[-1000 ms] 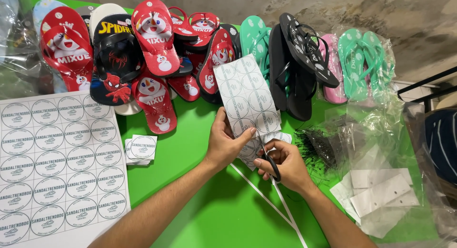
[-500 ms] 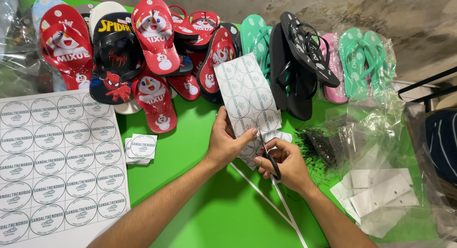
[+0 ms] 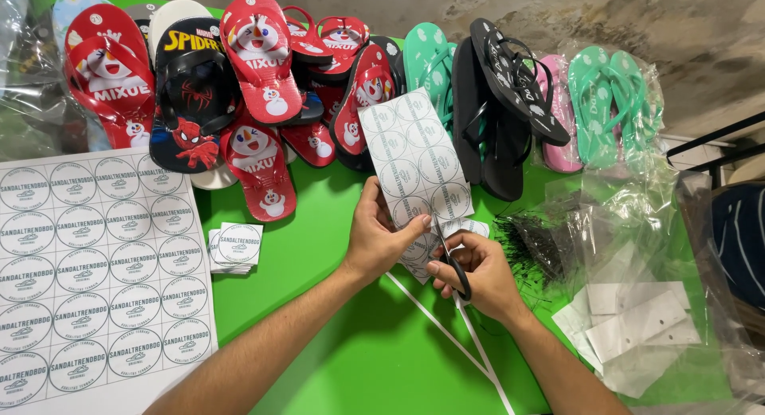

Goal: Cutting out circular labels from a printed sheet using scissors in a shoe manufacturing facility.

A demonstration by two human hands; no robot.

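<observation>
My left hand (image 3: 378, 236) pinches the lower edge of a white strip of round labels (image 3: 414, 152), which stands up from the green table (image 3: 335, 351). In my right hand (image 3: 478, 276) is a pair of black-handled scissors (image 3: 448, 252), blades pointing up into the strip's bottom edge beside my left thumb. Thin white paper offcuts (image 3: 454, 335) trail down over the table below my hands.
A full label sheet (image 3: 88, 264) lies at the left, with a small stack of cut labels (image 3: 235, 246) beside it. Flip-flops in red (image 3: 259, 56), black (image 3: 510, 88) and green (image 3: 606, 96) line the back. Clear bags and white cards (image 3: 637, 327) sit at the right, black ties (image 3: 530, 244) nearby.
Almost nothing differs; both hands stay at the strip's lower edge, and the scissors sit in the same spot.
</observation>
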